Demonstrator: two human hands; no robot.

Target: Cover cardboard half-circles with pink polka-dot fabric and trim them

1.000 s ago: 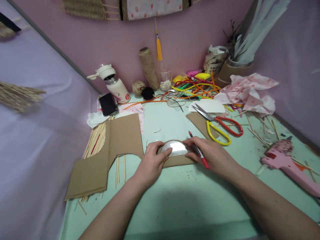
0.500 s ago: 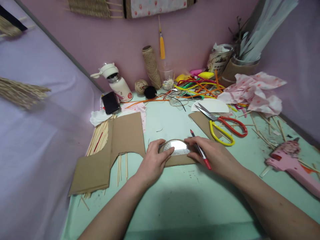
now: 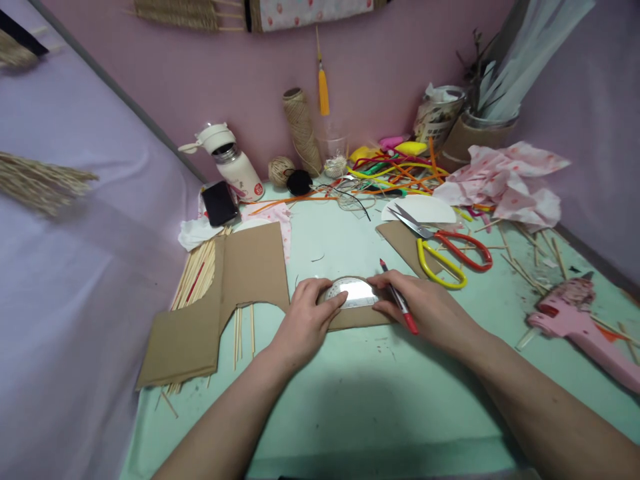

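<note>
A clear half-round protractor lies over a piece of brown cardboard on the pale green table. With its thumb on the protractor and its fingers at the left edge, my left hand grips both. At the right edge, the thumb and forefinger of my right hand pinch the protractor and cardboard. That same hand also holds a red pen, tip pointing up and away. Scissors with one red and one yellow handle lie beyond my right hand, partly over another cardboard piece.
Cut cardboard rests on bamboo sticks at the left. A pink glue gun lies at the right. Along the back stand a white bottle, a twine spool, colourful pipe cleaners and crumpled pink cloth.
The view has shifted very slightly. Both hands keep their places on the protractor and cardboard, and the pen stays in my right hand.
</note>
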